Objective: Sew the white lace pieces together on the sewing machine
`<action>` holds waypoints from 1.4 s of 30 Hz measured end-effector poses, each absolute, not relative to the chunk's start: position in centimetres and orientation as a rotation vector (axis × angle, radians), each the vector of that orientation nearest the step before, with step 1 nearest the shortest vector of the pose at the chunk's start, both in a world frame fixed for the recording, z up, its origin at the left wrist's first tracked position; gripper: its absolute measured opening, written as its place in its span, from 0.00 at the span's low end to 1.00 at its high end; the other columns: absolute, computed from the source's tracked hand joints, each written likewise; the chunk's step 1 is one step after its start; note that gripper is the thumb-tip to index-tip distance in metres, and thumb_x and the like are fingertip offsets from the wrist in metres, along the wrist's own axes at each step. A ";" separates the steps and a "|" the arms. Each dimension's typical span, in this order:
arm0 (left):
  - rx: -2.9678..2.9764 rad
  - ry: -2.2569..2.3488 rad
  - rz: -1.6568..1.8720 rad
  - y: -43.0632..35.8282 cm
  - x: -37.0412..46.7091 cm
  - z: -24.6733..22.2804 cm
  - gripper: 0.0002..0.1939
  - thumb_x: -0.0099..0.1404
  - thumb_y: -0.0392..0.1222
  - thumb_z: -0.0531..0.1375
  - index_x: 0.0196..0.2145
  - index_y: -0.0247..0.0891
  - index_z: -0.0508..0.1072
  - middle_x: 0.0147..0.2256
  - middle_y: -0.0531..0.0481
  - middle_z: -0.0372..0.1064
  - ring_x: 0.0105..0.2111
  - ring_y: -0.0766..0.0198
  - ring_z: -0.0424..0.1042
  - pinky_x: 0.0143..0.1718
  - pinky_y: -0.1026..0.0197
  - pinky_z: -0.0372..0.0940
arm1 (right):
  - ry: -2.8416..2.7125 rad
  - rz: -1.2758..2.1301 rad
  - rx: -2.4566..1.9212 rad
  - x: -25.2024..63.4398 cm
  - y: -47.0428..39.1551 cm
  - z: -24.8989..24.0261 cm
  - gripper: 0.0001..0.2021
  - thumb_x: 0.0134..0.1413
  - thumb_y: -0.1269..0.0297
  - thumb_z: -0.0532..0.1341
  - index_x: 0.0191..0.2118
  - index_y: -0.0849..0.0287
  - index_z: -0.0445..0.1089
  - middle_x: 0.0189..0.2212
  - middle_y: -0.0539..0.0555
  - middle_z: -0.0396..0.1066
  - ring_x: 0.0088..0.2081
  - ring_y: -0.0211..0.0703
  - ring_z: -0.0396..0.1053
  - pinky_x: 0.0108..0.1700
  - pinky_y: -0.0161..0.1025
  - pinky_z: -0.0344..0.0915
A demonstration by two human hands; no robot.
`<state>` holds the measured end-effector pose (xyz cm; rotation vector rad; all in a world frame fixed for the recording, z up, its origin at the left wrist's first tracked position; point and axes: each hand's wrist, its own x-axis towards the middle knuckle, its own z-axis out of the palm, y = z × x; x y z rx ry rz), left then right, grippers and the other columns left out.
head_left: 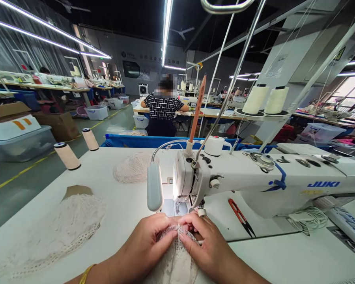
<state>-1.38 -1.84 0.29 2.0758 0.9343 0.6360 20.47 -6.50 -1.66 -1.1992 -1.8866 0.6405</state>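
In front of the sewing machine's needle area, my left hand (154, 238) and my right hand (207, 240) pinch a piece of pale lace fabric (179, 262) between thumbs and fingers. Their thumbs almost meet over its openwork edge, and the rest of the fabric hangs toward me. Just beyond the fingers stands the white JUKI sewing machine (239, 169), its needle area lit by a grey lamp (155, 187). A pair of red-handled thread snips (241, 217) lies on the table to the right of my right hand.
Left on the white table (118, 209) lies a lace pile (62, 225), with another lace bundle (133, 167) behind. Cream thread cones (67, 156) stand along the left edge. A pencil (197, 108) rises from the machine head. Ahead, a person (164, 104) sits at another machine.
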 end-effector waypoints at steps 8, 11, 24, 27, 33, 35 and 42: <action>2.127 0.923 0.654 -1.9 -1.4 -0.5 0.16 0.77 0.47 0.56 0.39 0.42 0.82 0.34 0.50 0.79 0.33 0.59 0.74 0.36 0.61 0.65 | -1.849 0.676 -1.210 20.2 -6.1 -1.9 0.03 0.65 0.68 0.62 0.41 0.52 0.72 0.36 0.50 0.74 0.41 0.46 0.73 0.45 0.40 0.71; 2.157 0.941 0.651 -1.9 -1.5 -0.6 0.16 0.76 0.46 0.56 0.36 0.42 0.81 0.32 0.50 0.78 0.32 0.60 0.74 0.34 0.61 0.64 | -1.849 0.655 -1.199 20.1 -6.1 -2.1 0.03 0.66 0.68 0.61 0.39 0.52 0.70 0.35 0.49 0.72 0.39 0.44 0.72 0.44 0.39 0.70; 1.825 0.934 0.582 -2.1 -0.9 0.6 0.16 0.72 0.54 0.60 0.40 0.41 0.80 0.38 0.49 0.81 0.40 0.55 0.77 0.41 0.59 0.69 | -1.829 0.651 -1.176 20.2 -6.2 -2.1 0.05 0.68 0.66 0.59 0.37 0.53 0.68 0.35 0.49 0.72 0.39 0.44 0.71 0.40 0.38 0.66; 1.867 0.950 0.593 -2.0 -0.8 0.5 0.17 0.73 0.54 0.59 0.35 0.40 0.78 0.36 0.49 0.80 0.38 0.56 0.76 0.40 0.60 0.67 | -1.851 0.604 -1.172 20.2 -6.1 -2.0 0.06 0.69 0.67 0.59 0.37 0.53 0.67 0.36 0.50 0.72 0.39 0.43 0.71 0.39 0.38 0.65; 1.891 0.929 0.565 -3.1 -0.7 1.6 0.19 0.74 0.54 0.57 0.30 0.39 0.70 0.33 0.50 0.74 0.36 0.59 0.69 0.39 0.60 0.62 | -1.923 0.340 -0.972 20.2 -7.4 -1.1 0.07 0.70 0.73 0.56 0.43 0.51 0.65 0.38 0.48 0.74 0.40 0.43 0.72 0.42 0.37 0.66; 1.856 0.901 0.463 -4.2 -1.0 2.5 0.21 0.73 0.58 0.58 0.29 0.39 0.65 0.30 0.52 0.66 0.33 0.61 0.64 0.35 0.60 0.58 | -1.947 0.343 -0.930 20.4 -8.6 -0.7 0.08 0.67 0.74 0.59 0.43 0.50 0.64 0.36 0.46 0.73 0.37 0.41 0.72 0.40 0.35 0.66; 1.760 0.875 0.370 -4.2 -0.6 3.4 0.15 0.73 0.52 0.58 0.34 0.39 0.72 0.34 0.52 0.68 0.37 0.59 0.67 0.39 0.60 0.62 | -1.881 0.607 -1.243 19.6 -8.6 -0.9 0.06 0.66 0.71 0.60 0.40 0.51 0.65 0.32 0.46 0.73 0.31 0.40 0.71 0.33 0.33 0.67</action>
